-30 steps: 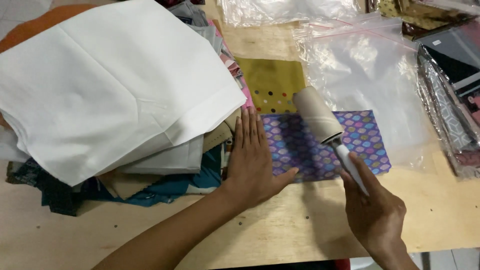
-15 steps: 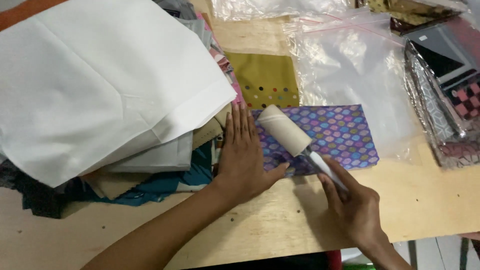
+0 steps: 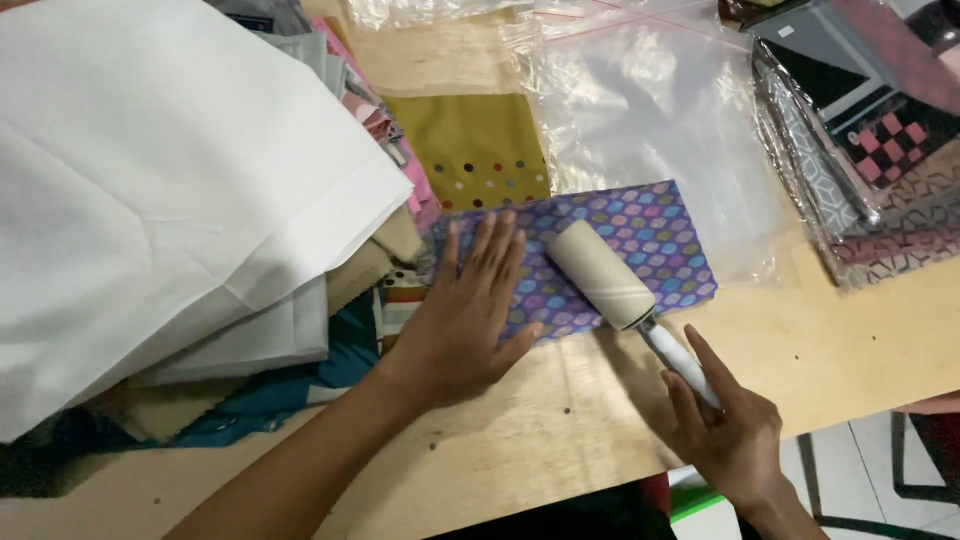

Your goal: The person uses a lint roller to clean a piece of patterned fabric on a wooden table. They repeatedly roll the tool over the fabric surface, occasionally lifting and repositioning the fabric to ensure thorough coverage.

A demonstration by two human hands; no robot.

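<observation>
A purple fabric piece (image 3: 650, 235) with a pattern of coloured hexagons lies flat on the wooden table (image 3: 860, 330). My left hand (image 3: 470, 305) presses flat on its left part, fingers spread. My right hand (image 3: 725, 425) grips the white handle of a lint roller (image 3: 600, 273), whose pale roll rests on the middle of the purple fabric, just right of my left fingers.
A big stack of folded fabrics topped by white cloth (image 3: 170, 190) fills the left. An olive dotted fabric (image 3: 470, 150) lies behind the purple piece. A clear zip bag (image 3: 660, 110) sits to the right, with bagged patterned fabrics (image 3: 870, 150) at the far right edge.
The lint roller has rolled leftwards across the purple fabric, closer to my left hand. My left hand has stayed pressed on the fabric.
</observation>
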